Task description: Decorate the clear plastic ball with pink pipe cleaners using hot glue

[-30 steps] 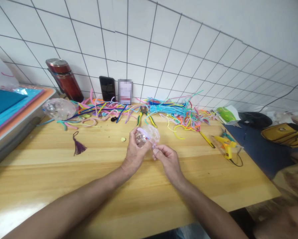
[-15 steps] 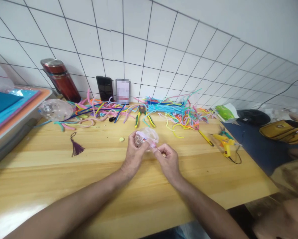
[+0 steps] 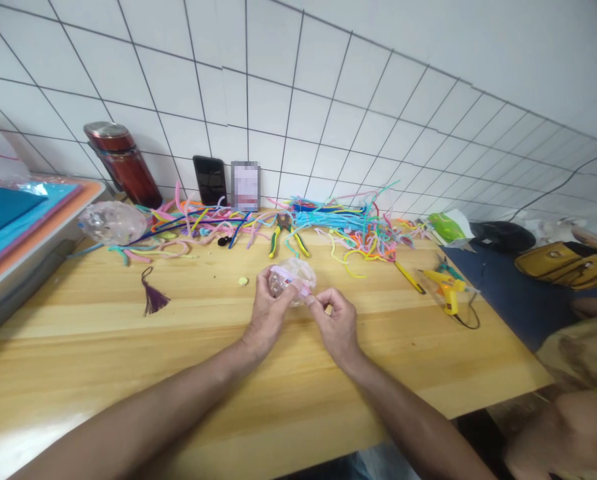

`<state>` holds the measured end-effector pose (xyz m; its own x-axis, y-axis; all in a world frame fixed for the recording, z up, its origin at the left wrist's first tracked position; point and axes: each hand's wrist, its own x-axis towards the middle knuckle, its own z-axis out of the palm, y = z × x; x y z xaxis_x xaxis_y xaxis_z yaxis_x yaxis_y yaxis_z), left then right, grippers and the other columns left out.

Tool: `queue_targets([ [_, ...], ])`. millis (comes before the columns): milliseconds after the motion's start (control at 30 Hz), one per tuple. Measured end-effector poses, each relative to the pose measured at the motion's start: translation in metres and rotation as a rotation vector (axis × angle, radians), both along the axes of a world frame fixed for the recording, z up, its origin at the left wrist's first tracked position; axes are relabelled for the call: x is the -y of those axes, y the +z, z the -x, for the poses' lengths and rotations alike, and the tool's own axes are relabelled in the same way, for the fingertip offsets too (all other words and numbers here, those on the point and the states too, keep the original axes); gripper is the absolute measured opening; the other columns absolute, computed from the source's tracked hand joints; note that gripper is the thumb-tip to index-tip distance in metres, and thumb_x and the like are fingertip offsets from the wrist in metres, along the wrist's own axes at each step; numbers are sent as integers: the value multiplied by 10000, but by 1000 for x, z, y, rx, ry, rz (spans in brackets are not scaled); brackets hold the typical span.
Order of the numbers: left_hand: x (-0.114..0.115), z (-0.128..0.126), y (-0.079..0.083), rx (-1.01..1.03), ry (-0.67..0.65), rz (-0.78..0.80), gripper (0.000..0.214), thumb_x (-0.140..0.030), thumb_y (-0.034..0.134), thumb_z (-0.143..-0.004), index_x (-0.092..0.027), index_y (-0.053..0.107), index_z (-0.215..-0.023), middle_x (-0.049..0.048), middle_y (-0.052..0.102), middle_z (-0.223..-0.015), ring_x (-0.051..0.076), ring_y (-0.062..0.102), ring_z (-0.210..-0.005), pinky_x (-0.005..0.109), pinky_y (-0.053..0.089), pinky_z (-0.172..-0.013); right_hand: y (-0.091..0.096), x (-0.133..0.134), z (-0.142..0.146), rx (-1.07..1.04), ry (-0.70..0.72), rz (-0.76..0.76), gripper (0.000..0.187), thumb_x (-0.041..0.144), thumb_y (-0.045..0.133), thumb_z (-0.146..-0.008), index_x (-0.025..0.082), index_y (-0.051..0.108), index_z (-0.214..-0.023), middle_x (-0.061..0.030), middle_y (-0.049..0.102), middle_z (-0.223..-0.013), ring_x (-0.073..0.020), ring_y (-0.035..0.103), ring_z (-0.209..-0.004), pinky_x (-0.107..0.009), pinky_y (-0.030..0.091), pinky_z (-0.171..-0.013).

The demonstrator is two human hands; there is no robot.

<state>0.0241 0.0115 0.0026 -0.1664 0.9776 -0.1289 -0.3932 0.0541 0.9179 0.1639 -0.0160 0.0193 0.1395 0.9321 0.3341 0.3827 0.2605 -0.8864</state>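
head view: one pale wooden table [image 3: 258,420], its back edge meeting a white tiled wall [image 3: 168,73].

item, clear rounded plastic piece [image 3: 306,270]: resting in the hands over the middle of the surface, between the front and back edges. a lilac flat strip [image 3: 284,273] is running across it.

item, left hand [image 3: 269,303]: gripping the plastic piece from its left side, fingers curling around it, thumb pressing on the strip.

item, right hand [image 3: 336,323]: thumb and forefinger pinching the strip's pinkish near end; the other fingers are curling inward.

item, pliers with yellow-and-green handles [image 3: 273,245]: lying just beyond the plastic piece, handles spreading toward the front edge.

item, multicoloured fuzzy craft stems [image 3: 331,219]: heaping along the back edge.

item, small pale-yellow lump [image 3: 243,281]: lying near the left hand.

item, dark purple tassel [image 3: 155,300]: lying toward the left edge.

item, second clear rounded plastic piece [image 3: 111,225]: sitting near the back left corner, below a red metallic flask [image 3: 126,173].

item, yellow glue gun [image 3: 448,288]: lying near the right edge, a slim yellow cutter [image 3: 410,277] lying to its left.
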Motion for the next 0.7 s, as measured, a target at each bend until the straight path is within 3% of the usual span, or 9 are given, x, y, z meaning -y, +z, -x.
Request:
queue_targets([
  [300, -1, -3, -5, 105, -35, 22, 681, -454, 891, -756, -246, 542, -1303, 56, 710, -1252, 210, 699, -1118, 345, 536, -995, -3, 2, 1, -14, 21, 8, 279, 397, 666, -915, 237, 612, -694, 36, 609, -629, -145, 524, -619, -277, 440, -624],
  [700, 3, -5, 9, 335, -118, 130, 672, -545, 973, -669, -237, 617, -1150, 39, 759, -1089, 223, 740, -993, 380, 578, -923, -9, 0, -3, -18, -26, -28, 257, 362, 716, -869, 248, 557, -703, 27, 588, -722, -163, 542, -718, -302, 451, -717],
])
